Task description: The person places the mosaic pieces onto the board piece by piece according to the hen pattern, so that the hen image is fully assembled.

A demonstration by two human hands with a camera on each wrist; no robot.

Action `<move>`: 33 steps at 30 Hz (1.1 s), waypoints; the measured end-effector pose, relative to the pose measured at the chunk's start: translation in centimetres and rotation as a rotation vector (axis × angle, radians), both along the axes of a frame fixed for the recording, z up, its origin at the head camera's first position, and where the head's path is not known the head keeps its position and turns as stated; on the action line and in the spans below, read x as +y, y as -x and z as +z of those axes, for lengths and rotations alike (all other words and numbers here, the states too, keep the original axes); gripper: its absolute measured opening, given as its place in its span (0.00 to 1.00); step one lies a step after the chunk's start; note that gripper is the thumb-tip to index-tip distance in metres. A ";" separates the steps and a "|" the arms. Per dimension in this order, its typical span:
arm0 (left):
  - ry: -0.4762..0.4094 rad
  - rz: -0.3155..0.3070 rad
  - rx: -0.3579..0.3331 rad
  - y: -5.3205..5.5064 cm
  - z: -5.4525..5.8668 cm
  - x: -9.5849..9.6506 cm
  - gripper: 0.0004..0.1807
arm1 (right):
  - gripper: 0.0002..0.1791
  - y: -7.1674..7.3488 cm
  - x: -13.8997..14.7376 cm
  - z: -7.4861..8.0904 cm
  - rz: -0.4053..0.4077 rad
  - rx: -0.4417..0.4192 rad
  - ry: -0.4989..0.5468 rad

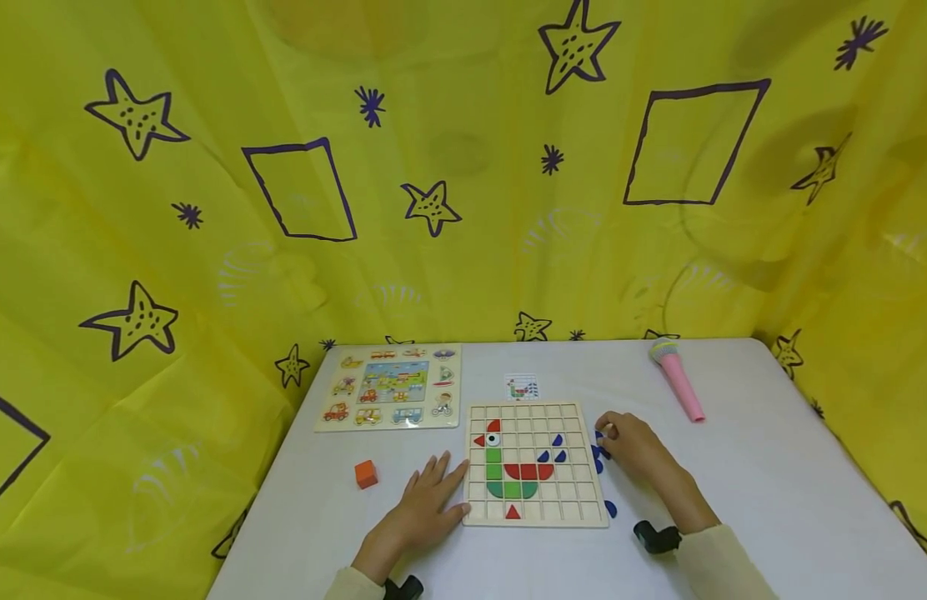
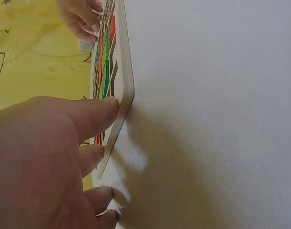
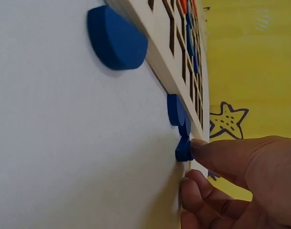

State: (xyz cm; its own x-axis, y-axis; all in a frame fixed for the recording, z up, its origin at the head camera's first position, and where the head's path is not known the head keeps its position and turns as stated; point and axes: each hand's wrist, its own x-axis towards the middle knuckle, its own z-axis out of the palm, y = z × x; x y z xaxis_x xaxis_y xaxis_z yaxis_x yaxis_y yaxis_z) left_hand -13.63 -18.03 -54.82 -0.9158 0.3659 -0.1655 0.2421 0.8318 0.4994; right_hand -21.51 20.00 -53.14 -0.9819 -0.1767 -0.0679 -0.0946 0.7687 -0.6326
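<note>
A wooden grid board [image 1: 568, 508] lies on the table, its pieces forming a bird in red, green, white and blue. My left hand [image 1: 426, 510] rests beside its left edge, fingers spread, with thumb and index finger touching the rim. In the left wrist view the thumb [image 2: 95, 117] presses against that edge. By the board's right side, my right hand [image 1: 638, 446] has curled fingers at several small blue pieces [image 1: 599, 467]. The right wrist view has its thumb against a blue piece [image 3: 183, 150]; the fingers partly hide the grip. Nearer me lies a blue rounded piece [image 1: 610, 509].
Behind the board is a small pattern card [image 1: 521, 387]. A picture puzzle board [image 1: 328, 421] lies at the back left, and an orange cube [image 1: 366, 474] in front of it. The pink microphone [image 1: 683, 387] lies at the back right. Yellow curtain [image 1: 478, 275] surrounds the table.
</note>
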 end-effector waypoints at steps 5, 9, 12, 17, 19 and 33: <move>-0.001 0.001 0.002 0.0 -0.1 0.0 0.38 | 0.11 0.5 0.0 -0.1 0.005 -0.008 -0.042; 0.002 0.002 0.000 0.0 -0.2 0.0 0.38 | 0.10 0.5 0.6 -0.2 -0.037 -0.012 -0.087; 0.001 0.003 0.000 0.1 -0.2 0.0 0.38 | 0.10 0.3 1.4 -0.1 -0.064 -0.020 -0.112; 0.003 0.005 -0.001 0.1 -0.2 0.0 0.38 | 0.12 -0.2 2.3 0.1 -0.066 -0.017 -0.072; 0.004 0.006 -0.004 0.1 -0.2 0.0 0.38 | 0.13 -0.4 2.4 0.1 -0.067 -0.019 -0.046; 0.018 0.010 -0.002 0.3 -0.5 0.0 0.38 | 0.13 -0.8 2.3 -0.4 -0.085 -0.022 -0.014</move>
State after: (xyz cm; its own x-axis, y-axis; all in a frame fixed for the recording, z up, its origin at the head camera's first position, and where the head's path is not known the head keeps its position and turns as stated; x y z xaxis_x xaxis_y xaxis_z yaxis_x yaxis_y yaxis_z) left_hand -13.89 -18.03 -55.32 -0.9191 0.3537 -0.1737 0.2327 0.8430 0.4849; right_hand -20.75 22.31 -53.53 -0.9916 -0.0915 -0.0915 -0.0146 0.7820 -0.6231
